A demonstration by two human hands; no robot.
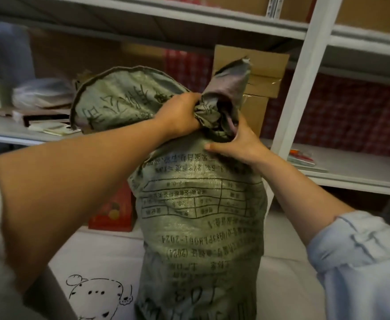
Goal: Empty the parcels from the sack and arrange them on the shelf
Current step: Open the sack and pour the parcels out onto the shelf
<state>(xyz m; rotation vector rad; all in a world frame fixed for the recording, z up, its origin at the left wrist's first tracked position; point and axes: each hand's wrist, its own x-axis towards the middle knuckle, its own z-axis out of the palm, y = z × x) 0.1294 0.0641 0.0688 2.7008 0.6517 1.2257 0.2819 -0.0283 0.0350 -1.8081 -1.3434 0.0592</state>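
A tall grey-green woven sack point(201, 227) with black printed text stands upright in front of me, its neck knotted at the top. My left hand point(178, 114) grips the bunched fabric at the knot. My right hand point(238, 142) rests just below the knot, its fingers tucked into the twisted neck and its thumb lying on the sack. The loose mouth of the sack flares up and to the left. No parcels from inside the sack show. The white metal shelf point(351, 179) stands behind the sack.
Brown cardboard boxes point(258, 72) sit on the shelf right behind the knot. A clear plastic bag point(41, 93) and flat items lie on the left board. A red box point(115, 211) stands low at left. A white upright point(302, 72) rises at right.
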